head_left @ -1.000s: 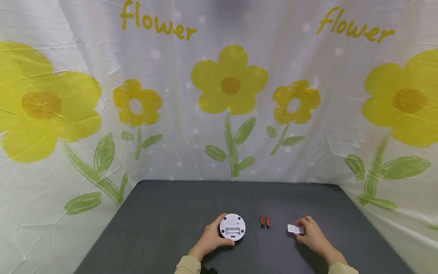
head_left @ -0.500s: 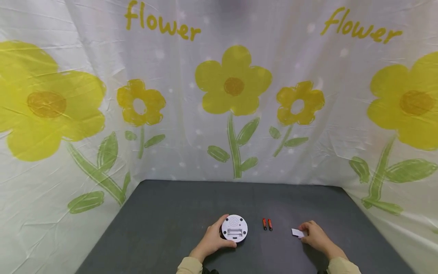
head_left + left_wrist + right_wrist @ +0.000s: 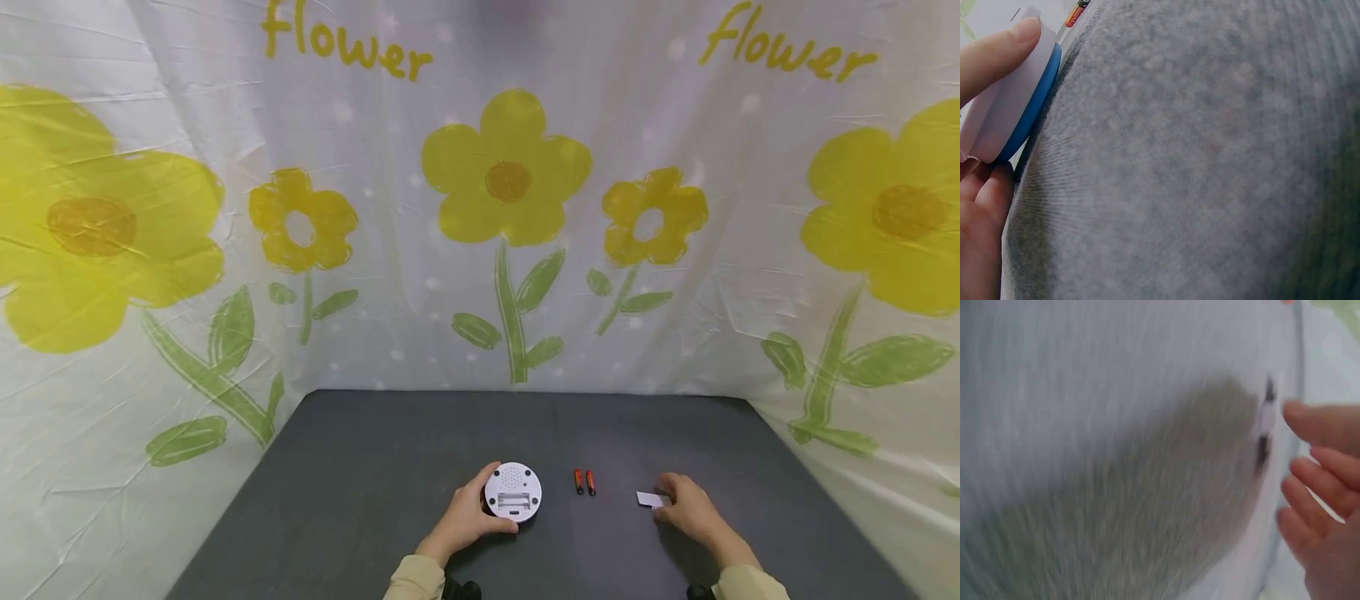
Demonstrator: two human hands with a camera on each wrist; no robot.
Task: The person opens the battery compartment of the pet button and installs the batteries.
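Observation:
In the head view my left hand (image 3: 467, 518) grips the left side of a round white device (image 3: 513, 493), thumb at its near edge. Its face shows small dark feet, a speaker grille and an uncovered battery compartment with nothing in it. A blue band (image 3: 1036, 103) runs round the device in the left wrist view. Further right, a small white battery cover (image 3: 648, 500) lies on the table. My right hand (image 3: 693, 510) is just beside it; in the right wrist view its fingers (image 3: 1313, 506) are loose and apart from the blurred cover (image 3: 1265, 419).
Two red-and-black batteries (image 3: 585, 482) lie side by side on the dark grey table (image 3: 390, 450), between the device and the cover. A white curtain (image 3: 390, 333) with printed yellow flowers hangs behind and along both sides of the table.
My right hand has lowered the battery cover to the table and let go of it. The left hand keeps its grip on the round device. The head view has shifted slightly.

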